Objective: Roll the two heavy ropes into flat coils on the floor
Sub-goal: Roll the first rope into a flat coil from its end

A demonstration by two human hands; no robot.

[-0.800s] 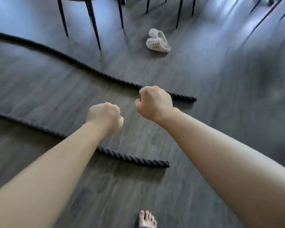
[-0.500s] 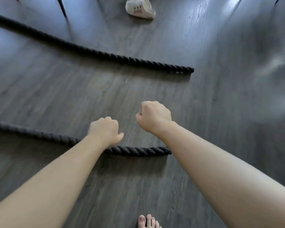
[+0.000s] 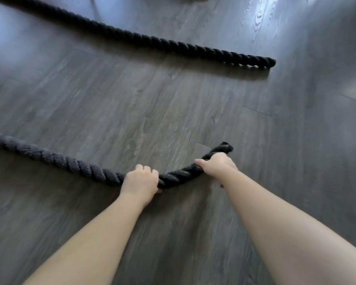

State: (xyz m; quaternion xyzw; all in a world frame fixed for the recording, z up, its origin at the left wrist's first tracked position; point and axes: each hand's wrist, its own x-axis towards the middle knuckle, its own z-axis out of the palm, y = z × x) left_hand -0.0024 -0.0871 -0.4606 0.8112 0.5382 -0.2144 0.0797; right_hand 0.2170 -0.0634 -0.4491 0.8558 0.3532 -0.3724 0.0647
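Note:
Two thick black twisted ropes lie on a dark grey wood floor. The near rope (image 3: pixel 56 160) runs in from the left edge toward the middle. My left hand (image 3: pixel 141 182) grips it a short way back from its end. My right hand (image 3: pixel 216 164) grips the end itself, which bends up and away, with the tip (image 3: pixel 225 147) sticking out past my fingers. The far rope (image 3: pixel 152 41) stretches straight from the upper left to its free end (image 3: pixel 270 62) at the right, untouched.
Bare floor planks (image 3: pixel 132 103) separate the two ropes. Floor also spreads out to the right of both rope ends. A dark shape sits at the top edge, cut off by the frame.
My fists hovered above the floor before; both hands have dropped onto the near rope and taken hold of it. Its end is bent upward. The view has tilted down, losing the slippers and chair legs.

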